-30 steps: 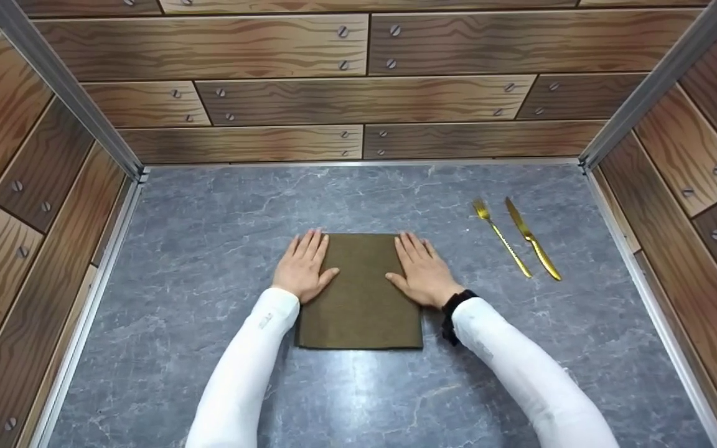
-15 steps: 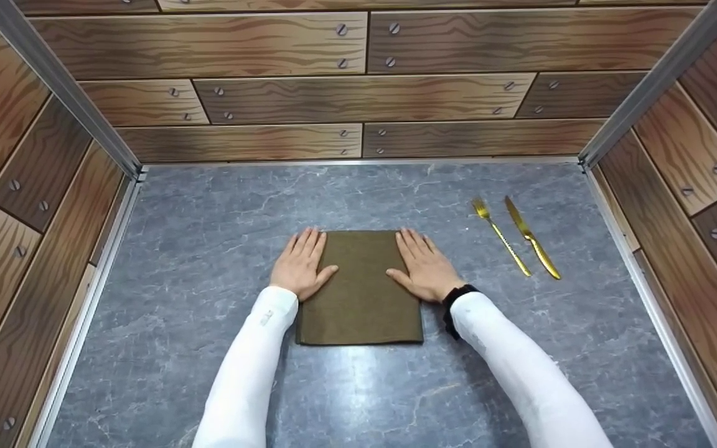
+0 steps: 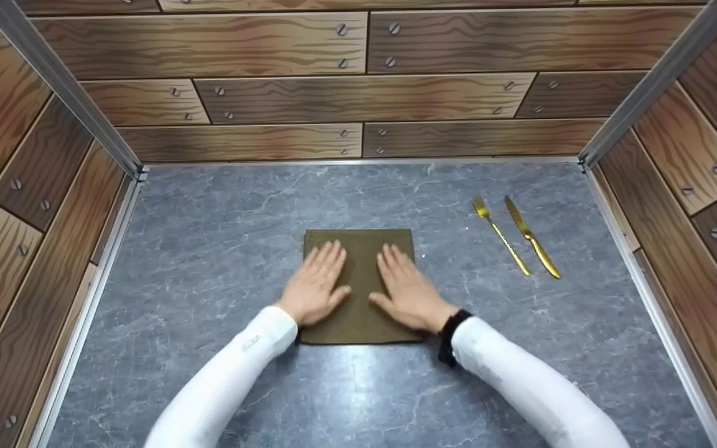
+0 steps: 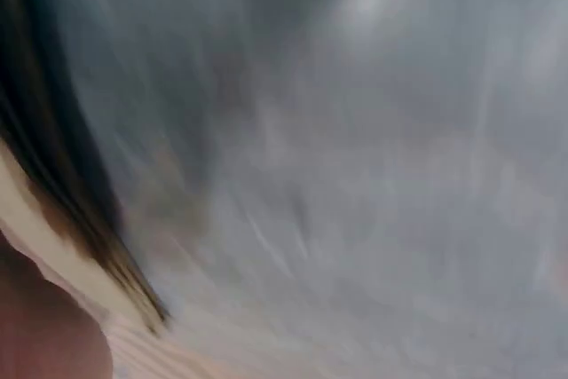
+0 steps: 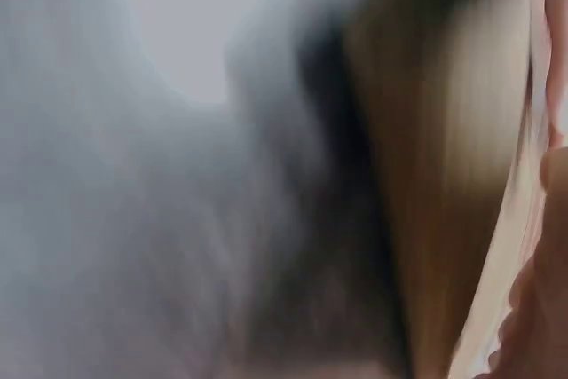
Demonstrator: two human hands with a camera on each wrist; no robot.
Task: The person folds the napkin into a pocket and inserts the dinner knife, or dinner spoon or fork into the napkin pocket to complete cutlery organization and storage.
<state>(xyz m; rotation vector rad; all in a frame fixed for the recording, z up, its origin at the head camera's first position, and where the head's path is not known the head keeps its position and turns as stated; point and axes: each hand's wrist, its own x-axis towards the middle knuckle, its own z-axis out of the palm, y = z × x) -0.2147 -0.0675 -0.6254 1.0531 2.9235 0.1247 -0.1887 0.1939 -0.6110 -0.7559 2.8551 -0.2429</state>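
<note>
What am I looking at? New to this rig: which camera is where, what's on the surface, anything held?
There's no robot: these are a person's bare left hand and right hand. The wide picture comes from a camera worn on the head, looking forward and down; the two blurry close-ups come from cameras on the wrists. On the grey marbled surface lies a brown-green cloth, apparently folded. Off to its right lie a gold-coloured fork and knife. Both hands are over the cloth, fingers straight; neither grips anything.
</note>
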